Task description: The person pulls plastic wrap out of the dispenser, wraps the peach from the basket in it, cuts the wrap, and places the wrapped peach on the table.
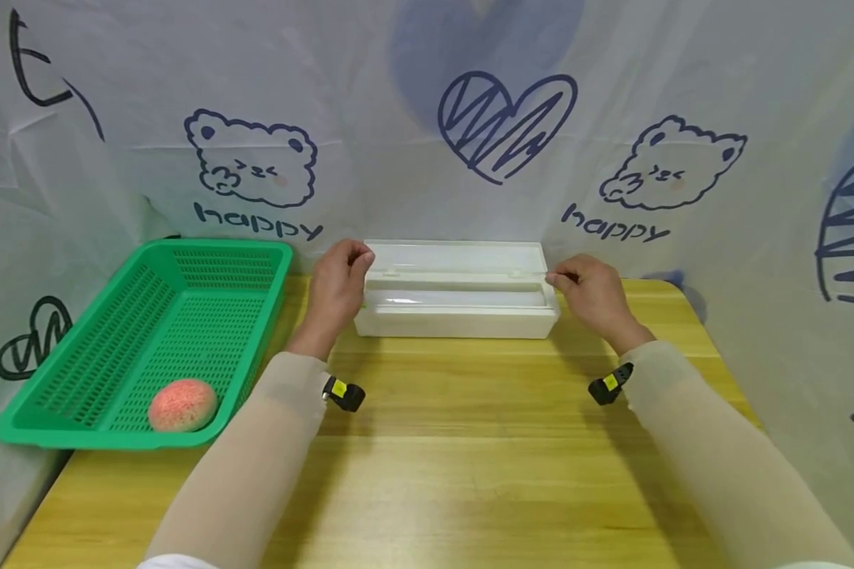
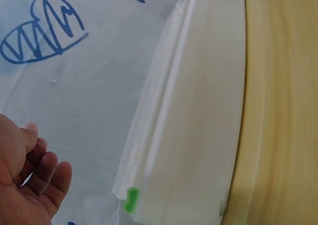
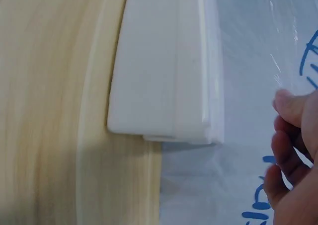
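Note:
A white cling film dispenser (image 1: 457, 325) stands at the back of the table, its lid (image 1: 455, 254) raised. Inside lies a pale roll (image 1: 462, 298). At its left end my left hand (image 1: 338, 286) pinches one corner of clear cling film (image 2: 54, 98) between thumb and index finger. My right hand (image 1: 596, 295), beside the right end, pinches the other corner of the film (image 3: 276, 66). The transparent sheet is barely visible, showing as fine creases near the fingertips. A small green piece (image 2: 131, 200) sits at the dispenser's left end in the left wrist view.
On the left, a green plastic basket (image 1: 273, 316) holds a pink, speckled, peach-like fruit (image 1: 183, 405). A white sheet with drawings (image 1: 370, 158) hangs right behind the dispenser. The wooden table (image 1: 470, 458) extends in front of it.

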`<state>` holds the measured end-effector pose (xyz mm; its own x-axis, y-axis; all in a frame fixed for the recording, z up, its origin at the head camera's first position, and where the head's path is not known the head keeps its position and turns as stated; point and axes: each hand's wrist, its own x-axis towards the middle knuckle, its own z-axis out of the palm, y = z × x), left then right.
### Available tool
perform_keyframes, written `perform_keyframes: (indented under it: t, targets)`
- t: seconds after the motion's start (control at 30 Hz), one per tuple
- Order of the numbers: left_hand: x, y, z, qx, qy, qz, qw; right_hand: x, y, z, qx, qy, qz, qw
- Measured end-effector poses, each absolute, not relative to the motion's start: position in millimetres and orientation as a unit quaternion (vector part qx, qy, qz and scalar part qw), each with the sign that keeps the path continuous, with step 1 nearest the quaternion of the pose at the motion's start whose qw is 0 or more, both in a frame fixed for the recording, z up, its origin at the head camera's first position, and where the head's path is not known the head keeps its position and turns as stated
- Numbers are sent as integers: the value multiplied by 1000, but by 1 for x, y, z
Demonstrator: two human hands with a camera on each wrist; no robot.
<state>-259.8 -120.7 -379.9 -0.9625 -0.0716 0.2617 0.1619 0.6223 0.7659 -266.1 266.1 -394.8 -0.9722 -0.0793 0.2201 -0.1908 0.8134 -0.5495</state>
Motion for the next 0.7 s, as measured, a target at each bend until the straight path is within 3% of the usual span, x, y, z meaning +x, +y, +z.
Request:
perform_keyframes:
  t: [0.27,0.5,0.7]
  targets:
    - [-237,-120,-372,-35,-860,-481,168,-250,256,-386,33,-924,324,200]
    - [-213,-119,-366,-39,-844,-501,188,-234,257,-387,68,-875,367,309]
    - [-193,-120,-360,-48,-828,-513,221,-221,253,-380,81,-843,391,360]
